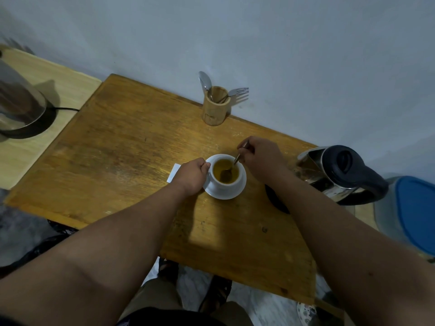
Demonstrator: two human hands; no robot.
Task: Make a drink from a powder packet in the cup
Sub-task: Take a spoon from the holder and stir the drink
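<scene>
Head view: The white cup stood on a white saucer near the middle of the wooden desk, filled with yellow-brown liquid. The left hand was closed around the cup's left side. The right hand pinched the handle of a spoon whose bowl sat in the liquid. A white packet lay partly under the left hand. A kettle stood at the right edge, a wooden cutlery holder at the far edge
</scene>
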